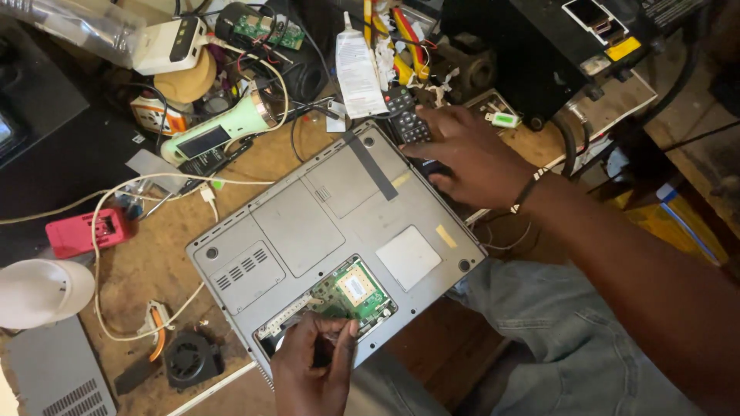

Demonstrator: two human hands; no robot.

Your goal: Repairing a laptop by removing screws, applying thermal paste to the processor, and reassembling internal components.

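Wooden, dust-marked workbench top (pixel 158 266), crowded with parts. At centre: flat grey plastic laptop base (pixel 339 223), underside up, turned so one corner points to 12 o'clock; strip of dark tape (pixel 371 166) across the upper panel. Open rectangular bay at 6 o'clock of the laptop base, exposing a green circuit card (pixel 356 293) with a pale square label. At 3 o'clock: dark machine housing (pixel 555 54) at the far edge of the bench. At 9 o'clock: white rounded cap-like object (pixel 35 289), red plastic adapter block (pixel 81 231), white looped cable (pixel 104 254). At 7 o'clock: small black round cooling fan (pixel 189 358), lying flat just beside the laptop corner. At 11 o'clock: pale green cylindrical torch (pixel 223 127). At 12 o'clock: black remote control with small buttons (pixel 405 119), touching the far edge of the laptop. Right hand (pixel 470 158), wristband on the wrist, spread flat, palm down, fingers extended over the far corner of the laptop and the remote control; nothing gripped. Left hand (pixel 312 362) at 6 o'clock, thumb and forefinger pinched together at the near edge of the open bay, just beside the green circuit card; pinched item too small to identify. Grey-blue trouser leg (pixel 555 339) below the bench edge at 5 o'clock.
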